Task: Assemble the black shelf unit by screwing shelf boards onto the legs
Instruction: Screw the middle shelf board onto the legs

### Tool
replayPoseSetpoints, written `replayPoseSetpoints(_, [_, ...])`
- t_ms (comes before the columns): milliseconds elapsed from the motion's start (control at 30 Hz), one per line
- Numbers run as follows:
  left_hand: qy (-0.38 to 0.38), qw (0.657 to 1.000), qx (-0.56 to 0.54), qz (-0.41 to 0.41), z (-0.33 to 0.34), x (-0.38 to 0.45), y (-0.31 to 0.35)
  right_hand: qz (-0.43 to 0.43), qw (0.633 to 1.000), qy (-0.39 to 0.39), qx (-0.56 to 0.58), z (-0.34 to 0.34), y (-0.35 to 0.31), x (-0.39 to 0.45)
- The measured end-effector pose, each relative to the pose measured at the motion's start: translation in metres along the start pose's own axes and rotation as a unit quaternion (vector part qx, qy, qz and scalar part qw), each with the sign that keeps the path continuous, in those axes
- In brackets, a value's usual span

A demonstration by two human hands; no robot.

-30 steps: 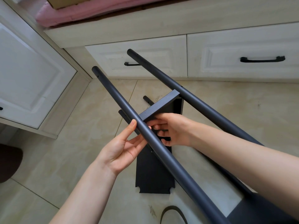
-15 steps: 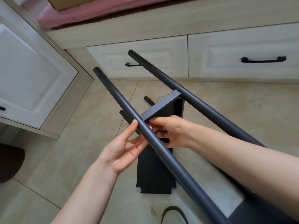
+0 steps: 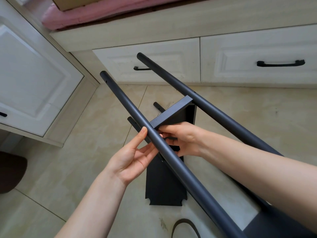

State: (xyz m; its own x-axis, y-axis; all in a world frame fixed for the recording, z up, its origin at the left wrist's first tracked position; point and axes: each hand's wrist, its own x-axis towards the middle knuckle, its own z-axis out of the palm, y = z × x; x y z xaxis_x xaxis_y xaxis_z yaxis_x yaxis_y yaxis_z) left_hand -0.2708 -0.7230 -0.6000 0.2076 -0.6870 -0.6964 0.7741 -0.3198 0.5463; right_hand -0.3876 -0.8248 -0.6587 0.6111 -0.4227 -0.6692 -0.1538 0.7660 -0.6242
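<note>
The black shelf frame tilts up from the floor toward me. Its near leg (image 3: 171, 162) and far leg (image 3: 223, 115) run diagonally, with a shelf board (image 3: 171, 114) set edge-on between them. The ends of two lower legs (image 3: 132, 121) show beneath. My left hand (image 3: 132, 162) lies palm up, thumb against the near leg and straight fingers reaching under it. My right hand (image 3: 183, 140) curls its fingers at the joint of board and near leg, pinching a small black key (image 3: 170, 138), mostly hidden. A second board (image 3: 163, 184) lies flat on the floor.
White drawers with black handles (image 3: 280, 63) stand behind the frame, and a white cabinet door (image 3: 32, 79) is at the left. Pink bedding (image 3: 96, 12) lies on top. A dark brown object (image 3: 10, 172) sits at the far left and a dark strap loop (image 3: 184, 226) on the tiles.
My right hand's fingers have curled in tighter at the joint, and the small black key now shows between them. My left hand and the frame have barely moved.
</note>
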Motion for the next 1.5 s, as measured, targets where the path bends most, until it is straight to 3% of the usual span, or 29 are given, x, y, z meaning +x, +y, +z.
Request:
replayPoseSetpoints(233, [0.004, 1.0, -0.008, -0.004, -0.002, 0.001, -0.001, 0.004, 1.0, 0.005, 0.0, -0.003, -0.007, -0.008])
replayPoseSetpoints(400, [0.005, 1.0, -0.007, 0.002, -0.001, -0.002, -0.001, -0.045, 0.984, 0.027, -0.17, -0.015, -0.049, -0.059])
replayPoseSetpoints(500, [0.016, 1.0, 0.0, 0.011, 0.003, -0.005, -0.002, -0.154, 0.948, 0.084, -0.267, -0.022, -0.077, -0.087])
replayPoseSetpoints(600, [0.04, 0.999, 0.006, 0.017, 0.007, -0.008, -0.004, -0.259, 0.861, 0.217, -0.38, -0.031, -0.09, -0.089])
replayPoseSetpoints(633, [0.046, 0.999, 0.014, 0.019, 0.008, -0.009, -0.005, -0.266, 0.83, 0.245, -0.425, -0.033, -0.091, -0.087])
replayPoseSetpoints(700, [0.055, 0.998, 0.034, 0.026, 0.01, -0.01, -0.006, -0.221, 0.802, 0.251, -0.494, -0.039, -0.089, -0.078])
replayPoseSetpoints(800, [0.059, 0.996, 0.054, 0.04, 0.013, -0.011, -0.008, -0.135, 0.818, 0.22, -0.514, -0.043, -0.084, -0.066])
replayPoseSetpoints(933, [0.055, 0.993, 0.076, 0.067, 0.014, -0.011, -0.011, -0.147, 0.881, 0.192, -0.406, -0.049, -0.079, -0.057])
replayPoseSetpoints(1267, [0.006, 0.982, 0.095, 0.16, 0.027, -0.046, 0.013, -0.237, 0.875, 0.195, -0.374, -0.027, -0.106, -0.104])
replayPoseSetpoints(1500, [-0.049, 0.961, 0.131, 0.236, 0.062, -0.098, 0.051, -0.343, 0.84, 0.234, -0.35, -0.001, -0.136, -0.166])
